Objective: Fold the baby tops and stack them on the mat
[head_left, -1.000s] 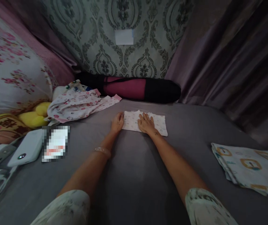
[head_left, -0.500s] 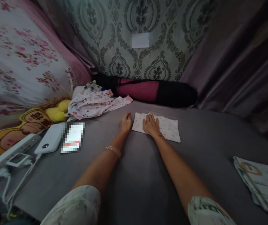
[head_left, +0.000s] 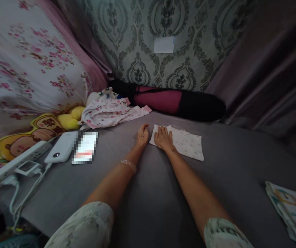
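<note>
A folded white cloth garment (head_left: 187, 143) with a small faint print lies flat on the grey sheet (head_left: 148, 193). My right hand (head_left: 163, 138) presses palm down on its left part, fingers stretched out and slightly apart. Just off the cloth's left edge, my left hand (head_left: 143, 135) rests on its side on the sheet. Its fingers are loosely bent and nothing shows in them; the palm side is turned away from view.
Crumpled printed children's clothes (head_left: 106, 112) lie at back left, beside a long black and maroon bag (head_left: 160, 100) against the wall. At left are a yellow plush (head_left: 21, 143), power strip (head_left: 38, 151), power bank (head_left: 62, 146) and blurred phone (head_left: 85, 148). Folded fabric (head_left: 292, 206) lies right.
My right hand has slid left across the folded cloth, toward its left edge. The left hand stays beside that edge. The whole view has shifted slightly.
</note>
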Demonstrator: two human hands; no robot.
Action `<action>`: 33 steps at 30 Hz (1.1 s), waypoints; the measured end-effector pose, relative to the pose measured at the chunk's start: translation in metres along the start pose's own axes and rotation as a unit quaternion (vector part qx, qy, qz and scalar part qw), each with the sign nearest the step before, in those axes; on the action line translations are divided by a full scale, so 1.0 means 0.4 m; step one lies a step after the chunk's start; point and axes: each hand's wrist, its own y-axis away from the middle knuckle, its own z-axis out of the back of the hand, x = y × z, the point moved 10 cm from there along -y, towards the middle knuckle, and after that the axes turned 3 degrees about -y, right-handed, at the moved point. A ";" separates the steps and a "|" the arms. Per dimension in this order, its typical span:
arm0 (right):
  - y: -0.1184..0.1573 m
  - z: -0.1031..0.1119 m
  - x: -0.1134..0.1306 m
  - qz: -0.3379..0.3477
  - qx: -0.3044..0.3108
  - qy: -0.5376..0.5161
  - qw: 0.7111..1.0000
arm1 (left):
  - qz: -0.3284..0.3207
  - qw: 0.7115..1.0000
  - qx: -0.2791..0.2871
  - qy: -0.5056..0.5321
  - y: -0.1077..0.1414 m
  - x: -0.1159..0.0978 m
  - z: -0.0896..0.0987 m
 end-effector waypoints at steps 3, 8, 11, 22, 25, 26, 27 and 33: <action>0.000 -0.010 -0.002 -0.001 -0.002 0.005 1.000 | -0.003 1.000 0.004 -0.001 0.001 -0.001 -0.001; -0.003 -0.016 -0.010 -0.007 0.017 0.002 1.000 | 0.001 1.000 0.002 -0.004 0.001 0.002 -0.001; -0.007 -0.010 -0.004 -0.011 0.025 -0.001 1.000 | 0.003 1.000 0.002 -0.007 0.000 -0.001 -0.001; -0.027 -0.029 0.099 0.058 0.003 0.010 0.998 | 0.010 1.000 -0.005 0.007 0.004 -0.002 0.009; -0.028 -0.039 0.097 0.057 0.000 0.007 0.998 | 0.005 1.000 -0.008 0.008 0.003 -0.003 0.009; -0.028 -0.040 0.097 0.058 -0.001 0.006 0.998 | 0.004 1.000 -0.008 0.007 0.002 -0.003 0.008; -0.027 -0.039 0.097 0.058 -0.001 0.005 0.998 | 0.004 1.000 -0.007 0.004 0.003 -0.004 0.008; -0.022 -0.006 0.081 0.058 0.010 -0.028 0.998 | -0.012 1.000 0.004 0.002 0.004 -0.007 0.002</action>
